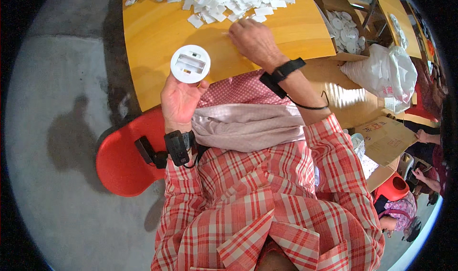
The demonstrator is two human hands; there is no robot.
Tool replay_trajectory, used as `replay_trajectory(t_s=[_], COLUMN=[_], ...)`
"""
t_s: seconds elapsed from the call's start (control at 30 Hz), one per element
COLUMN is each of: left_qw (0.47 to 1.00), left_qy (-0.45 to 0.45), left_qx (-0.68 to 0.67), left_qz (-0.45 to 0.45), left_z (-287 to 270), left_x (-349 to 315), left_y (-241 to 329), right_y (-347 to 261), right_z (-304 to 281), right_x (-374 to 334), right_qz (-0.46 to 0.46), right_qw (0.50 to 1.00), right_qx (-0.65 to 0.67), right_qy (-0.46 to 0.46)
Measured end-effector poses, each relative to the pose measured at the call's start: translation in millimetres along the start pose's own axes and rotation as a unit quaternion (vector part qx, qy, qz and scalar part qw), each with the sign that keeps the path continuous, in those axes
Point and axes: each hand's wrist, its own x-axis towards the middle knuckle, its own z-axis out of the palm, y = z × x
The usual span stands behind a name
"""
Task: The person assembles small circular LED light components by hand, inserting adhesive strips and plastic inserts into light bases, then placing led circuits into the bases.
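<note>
A round white plastic housing (190, 63) with a rectangular recess, like a battery compartment, rests in my left hand (180, 99). My left palm is turned up and the fingers hold the housing from below, just off the near left part of the yellow table (157, 32). Over the tabletop, my right hand (255, 39) is closed with its fingertips pressed together; whatever they pinch is too small to make out. Just beyond that hand lies a heap of flat white plastic pieces (224, 3), with round ones among the rectangular ones.
A cardboard box (329, 1) of white discs (344, 31) stands right of the table. Beside it sit a white plastic bag (386, 73) and a cardboard sheet (387, 136). A red chair (125, 163) is at my left. Other people (400, 213) are at the far right.
</note>
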Motion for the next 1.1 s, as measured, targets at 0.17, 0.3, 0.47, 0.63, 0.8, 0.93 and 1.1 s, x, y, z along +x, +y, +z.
replay_trajectory(t_s=[0.17, 0.3, 0.47, 0.63, 0.8, 0.93, 1.1], left_qw=[0.996, 0.995, 0.985, 0.982, 0.994, 0.986, 0.985], left_qy=[-0.045, -0.054, -0.116, -0.139, -0.102, -0.122, -0.161], left_qx=[-0.075, -0.066, -0.106, -0.110, -0.030, 0.107, 0.053], left_qz=[-0.030, -0.050, -0.070, -0.060, -0.033, 0.032, 0.030], left_z=[8.6, 23.9, 20.9, 28.6, 39.9, 38.5, 42.3], left_x=[1.4, -3.9, -3.6, -2.6, -4.1, -1.1, -1.9], left_y=[-16.4, -22.9, -31.5, -38.0, -39.1, -40.9, -42.7], right_y=[-0.5, -8.0, -33.7, -36.0, -41.7, -46.6, -45.5], right_z=[-46.5, -69.2, -103.4, -108.7, -107.0, -102.8, -98.9], right_x=[-19.9, -30.7, -36.9, -41.9, -57.2, -64.0, -61.2], right_qz=[0.127, 0.206, 0.197, 0.218, 0.257, 0.271, 0.243], right_qw=[0.978, 0.891, 0.856, 0.833, 0.761, 0.740, 0.788], right_qx=[0.163, 0.405, 0.479, 0.508, 0.593, 0.599, 0.554], right_qy=[0.026, 0.002, 0.001, -0.024, -0.061, -0.143, -0.113])
